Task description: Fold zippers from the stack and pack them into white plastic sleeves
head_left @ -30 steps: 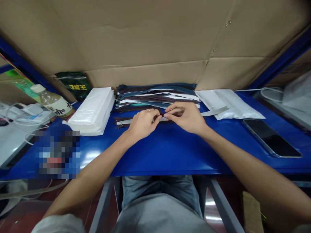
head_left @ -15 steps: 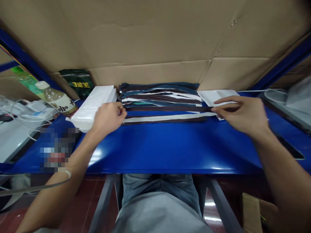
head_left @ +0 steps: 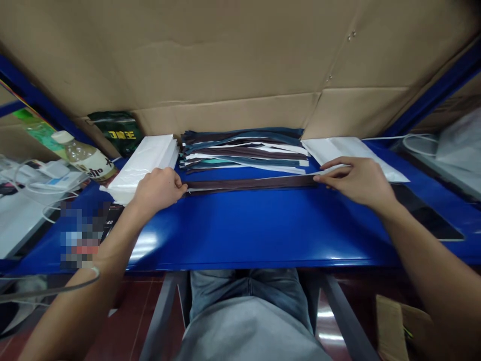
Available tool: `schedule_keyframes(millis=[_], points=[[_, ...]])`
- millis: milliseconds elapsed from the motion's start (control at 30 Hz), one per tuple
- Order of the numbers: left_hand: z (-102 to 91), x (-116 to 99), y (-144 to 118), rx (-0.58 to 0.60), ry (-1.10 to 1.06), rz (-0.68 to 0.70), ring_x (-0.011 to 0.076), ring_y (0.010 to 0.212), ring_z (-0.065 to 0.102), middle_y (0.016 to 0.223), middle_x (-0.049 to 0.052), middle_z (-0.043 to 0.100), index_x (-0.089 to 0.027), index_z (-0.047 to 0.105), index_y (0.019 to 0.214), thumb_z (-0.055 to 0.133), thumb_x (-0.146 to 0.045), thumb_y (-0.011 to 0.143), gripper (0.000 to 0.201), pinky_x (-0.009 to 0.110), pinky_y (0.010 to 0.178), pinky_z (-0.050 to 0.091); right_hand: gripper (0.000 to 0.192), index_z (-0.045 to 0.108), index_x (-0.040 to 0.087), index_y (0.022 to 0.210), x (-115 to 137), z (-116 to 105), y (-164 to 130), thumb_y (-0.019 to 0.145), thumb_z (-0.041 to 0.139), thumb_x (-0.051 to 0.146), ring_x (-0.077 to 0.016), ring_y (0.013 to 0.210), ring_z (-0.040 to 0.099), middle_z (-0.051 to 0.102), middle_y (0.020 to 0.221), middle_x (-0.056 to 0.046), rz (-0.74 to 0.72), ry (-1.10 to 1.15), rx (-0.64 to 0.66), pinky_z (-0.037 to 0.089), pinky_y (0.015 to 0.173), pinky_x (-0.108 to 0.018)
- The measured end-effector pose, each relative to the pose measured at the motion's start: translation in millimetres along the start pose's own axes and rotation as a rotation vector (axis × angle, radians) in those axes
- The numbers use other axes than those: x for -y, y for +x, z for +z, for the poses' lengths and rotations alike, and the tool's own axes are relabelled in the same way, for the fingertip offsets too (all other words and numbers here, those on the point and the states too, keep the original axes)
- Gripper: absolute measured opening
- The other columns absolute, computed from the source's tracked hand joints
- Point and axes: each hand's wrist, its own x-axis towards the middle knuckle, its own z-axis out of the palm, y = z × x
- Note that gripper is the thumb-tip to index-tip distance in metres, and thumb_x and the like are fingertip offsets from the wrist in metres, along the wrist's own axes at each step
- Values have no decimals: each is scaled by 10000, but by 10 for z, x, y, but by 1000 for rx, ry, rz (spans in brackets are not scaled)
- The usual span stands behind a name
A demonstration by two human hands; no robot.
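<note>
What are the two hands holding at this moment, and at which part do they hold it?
Both hold one long dark strip, likely a zipper, stretched over the blue table: the left hand pinches its left end, the right hand its right end.

One head-worn camera looks forward and down, close over the blue table [head_left: 240,230]

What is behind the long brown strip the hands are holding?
Behind the strip lies a pile of strips, blue, brown and white, against a cardboard wall. The left hand and right hand pinch its ends. The pile's lower layers are covered.
</note>
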Motion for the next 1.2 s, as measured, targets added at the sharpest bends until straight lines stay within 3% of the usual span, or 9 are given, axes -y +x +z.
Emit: schedule_keyframes(millis=[133,233,367,467,600,700,800,1000,1200], points=[[35,-129,-68,-133,81,8,289,762,693,742,91,718,-235,724,780,734,-507,994,347,388,737,497,402,825,238,1027,6,35,-13,851,924,586,-282,763,773,820,824,-66,-142,-236,-43,579,743,-424],[136,-411,-144,-216,42,219,289,874,745,930,99,781,-219,782,977,678,-433,1060,252,401,815,550,379,839,197,1180,227,105,-45,1004,781,527,-330,995,792,831,1124,-142,-444,-282,-89,624,931,-491],[386,-855,-99,-166,68,708,304,1244,731,1420,153,745,-168,719,1465,622,-268,1116,376,416,1059,564,366,802,195,1394,722,417,-26,1150,553,311,-334,1371,700,760,1452,-143,-941,-254,193,548,1200,-526],[519,-1055,54,-98,188,852,329,1360,674,1498,179,708,-130,694,1506,593,-208,1130,397,445,1129,538,374,774,158,1438,981,722,65,1149,556,253,-334,1361,705,769,1443,-158,-1071,-251,325,560,1184,-529],[476,-1125,249,32,214,896,293,1255,730,1393,143,758,-170,783,1356,586,-215,1137,297,390,1013,570,327,792,167,1386,1037,920,207,1129,608,251,-310,1276,740,801,1366,-148,-1087,-213,421,589,1101,-458],[363,-1172,321,74,274,909,299,1204,749,1366,133,768,-205,799,1353,655,-244,1105,289,371,925,569,289,819,202,1327,1035,905,285,1119,622,241,-278,1216,755,808,1355,-114,-1073,-167,493,585,1025,-392],[319,-1266,344,68,384,901,292,1053,774,1247,145,797,-180,843,1219,649,-168,1067,247,371,850,548,229,858,205,1195,1082,889,331,1086,657,220,-257,1092,768,839,1234,-102,-1032,-157,528,565,923,-350],[407,-1415,367,8,461,917,316,947,776,1030,181,819,-117,851,1002,599,-41,970,266,395,763,499,158,859,178,1034,1162,959,262,1002,706,155,-254,946,739,836,1060,-126,-910,-237,438,503,841,-337],[307,-1373,387,25,323,806,309,865,765,983,172,809,-137,864,989,683,-142,920,194,387,722,470,180,821,151,1124,1179,980,119,1052,696,259,-272,961,721,807,1077,-152,-865,-334,365,478,847,-345]])
